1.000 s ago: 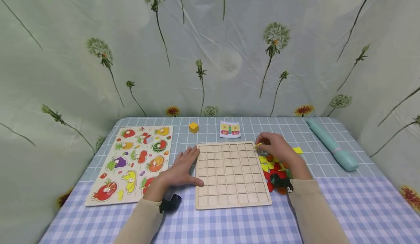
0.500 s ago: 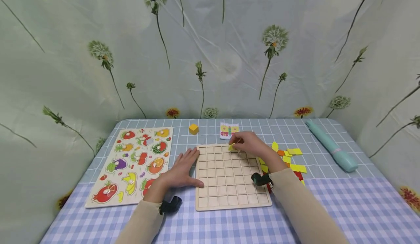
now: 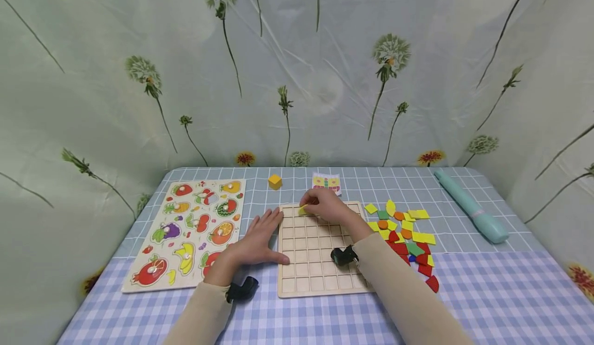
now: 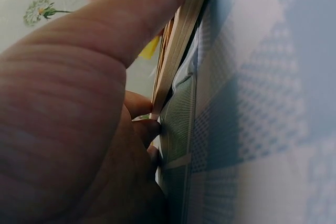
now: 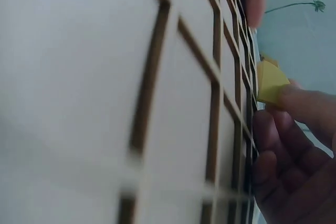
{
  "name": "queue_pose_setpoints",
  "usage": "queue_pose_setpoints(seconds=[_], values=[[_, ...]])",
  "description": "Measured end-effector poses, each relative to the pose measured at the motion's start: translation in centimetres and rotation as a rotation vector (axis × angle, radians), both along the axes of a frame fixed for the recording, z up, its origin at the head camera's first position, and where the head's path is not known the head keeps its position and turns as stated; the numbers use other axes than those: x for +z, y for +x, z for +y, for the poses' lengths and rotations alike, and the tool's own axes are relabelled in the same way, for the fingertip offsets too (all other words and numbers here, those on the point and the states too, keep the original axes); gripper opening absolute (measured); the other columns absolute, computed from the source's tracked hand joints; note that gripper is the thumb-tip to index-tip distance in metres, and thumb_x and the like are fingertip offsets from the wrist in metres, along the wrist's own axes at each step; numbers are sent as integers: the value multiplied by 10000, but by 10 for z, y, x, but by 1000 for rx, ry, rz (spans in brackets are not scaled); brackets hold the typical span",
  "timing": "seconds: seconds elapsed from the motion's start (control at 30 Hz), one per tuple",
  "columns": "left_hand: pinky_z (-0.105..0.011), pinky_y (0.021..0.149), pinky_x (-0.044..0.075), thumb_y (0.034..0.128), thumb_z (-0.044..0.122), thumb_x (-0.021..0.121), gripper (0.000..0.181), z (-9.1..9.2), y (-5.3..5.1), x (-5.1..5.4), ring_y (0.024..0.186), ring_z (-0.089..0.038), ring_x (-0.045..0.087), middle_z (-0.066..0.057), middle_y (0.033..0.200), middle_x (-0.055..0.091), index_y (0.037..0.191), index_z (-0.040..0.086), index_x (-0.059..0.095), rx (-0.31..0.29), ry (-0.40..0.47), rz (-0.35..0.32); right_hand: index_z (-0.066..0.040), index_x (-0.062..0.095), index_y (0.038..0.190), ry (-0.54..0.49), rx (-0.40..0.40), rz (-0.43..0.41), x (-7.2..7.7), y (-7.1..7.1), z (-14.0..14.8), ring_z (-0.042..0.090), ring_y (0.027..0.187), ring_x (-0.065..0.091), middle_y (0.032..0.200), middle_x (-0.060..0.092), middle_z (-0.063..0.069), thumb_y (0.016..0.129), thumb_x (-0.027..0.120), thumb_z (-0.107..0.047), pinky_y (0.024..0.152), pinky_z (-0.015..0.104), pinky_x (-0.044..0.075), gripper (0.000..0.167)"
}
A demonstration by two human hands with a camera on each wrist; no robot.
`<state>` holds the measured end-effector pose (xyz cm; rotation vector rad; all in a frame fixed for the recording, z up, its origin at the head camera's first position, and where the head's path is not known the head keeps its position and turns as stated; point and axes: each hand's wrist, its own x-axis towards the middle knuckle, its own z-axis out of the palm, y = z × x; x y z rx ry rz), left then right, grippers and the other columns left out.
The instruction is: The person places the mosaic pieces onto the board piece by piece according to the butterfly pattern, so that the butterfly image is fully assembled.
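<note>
A wooden grid board (image 3: 315,283) with square cells lies flat on the table. My left hand (image 3: 260,242) rests at its left side, fingers spread, thumb touching the board's edge; the left wrist view shows the thumb against the layered wooden side (image 4: 184,40). Over the upper left cells, my right hand (image 3: 327,206) pinches a small yellow quarter-circle tile (image 5: 270,82) between thumb and finger. That tile stands tilted close to the grid surface; whether it touches the cell I cannot tell. The visible cells hold no tiles; the right forearm hides some of them.
Loose coloured tiles (image 3: 412,235) are scattered right of the board. Behind it lie a butterfly pattern card (image 3: 326,181), partly hidden, and a yellow cube (image 3: 275,182). A fruit puzzle (image 3: 199,252) lies left; a teal tube-shaped object (image 3: 473,208) lies far right.
My right hand has carried the yellow tile leftward from the board's upper right corner to its upper left cells, uncovering the loose tiles. My left hand has stayed in place.
</note>
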<state>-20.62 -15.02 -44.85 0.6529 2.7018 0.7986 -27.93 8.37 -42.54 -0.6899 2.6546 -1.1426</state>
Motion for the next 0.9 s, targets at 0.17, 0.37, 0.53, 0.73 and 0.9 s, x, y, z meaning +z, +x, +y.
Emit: queue_pose_setpoints(seconds=[0.17,0.37,0.53,0.73,0.9], values=[[-597,1259,12,729,535,844,1187,0,0,0,1574,-360,39,-131,1692,126,1595,44,197,3,-1,-6,-105,713,987,-12,-31,9,-2,-2,-15,127,857,621,944,711,42,936,662,-98,815,306,526,73],[-591,1261,1,731,533,843,1198,0,0,0,1577,-350,28,-127,1694,113,1599,44,178,6,-3,-18,-127,713,971,-22,-73,-5,-2,-1,-30,121,834,617,924,706,27,932,670,-121,798,294,520,58],[-584,1263,1,733,536,841,1223,-1,-1,-2,1578,-339,22,-129,1695,105,1603,39,139,6,-5,-13,-123,717,974,-8,-45,0,-2,1,-37,109,829,616,924,709,21,927,677,-123,795,283,521,62],[-577,1265,-7,732,536,842,1227,0,0,-1,1580,-329,16,-124,1696,104,1605,46,133,8,-1,-17,-120,715,968,22,-2,-8,-2,5,-37,95,803,586,913,707,13,931,688,-133,782,271,501,47],[-578,1264,-3,731,523,847,1222,-1,0,-1,1578,-339,23,-138,1692,117,1602,35,142,7,3,-16,-134,711,960,50,27,-23,-2,7,-37,102,810,571,907,696,-4,923,700,-132,797,281,496,39]])
